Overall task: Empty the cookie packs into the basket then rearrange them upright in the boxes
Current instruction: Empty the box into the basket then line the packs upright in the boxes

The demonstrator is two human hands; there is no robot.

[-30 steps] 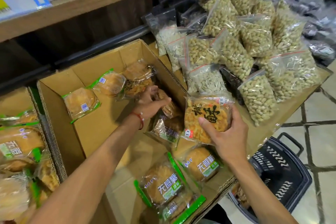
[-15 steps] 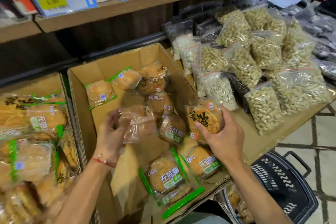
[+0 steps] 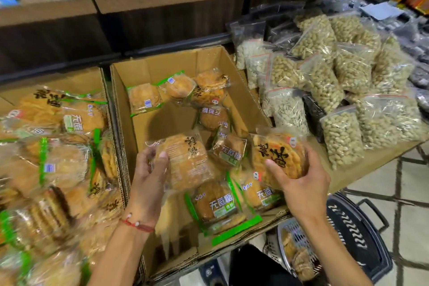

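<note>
Cookie packs sit one in each grip above the middle box (image 3: 148, 69): left hand (image 3: 148, 176) and right hand (image 3: 301, 183) both clamp slick film, which probably slips toward the basket (image 3: 362, 239).

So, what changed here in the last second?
The left hand, which was reaching deep into the middle box, took hold of a clear cookie pack and drew it out toward the person. It now holds it over the box's front. Nothing was let go. The right hand kept its grip on the pack with large black characters. The other packs in the box stayed put.
</note>
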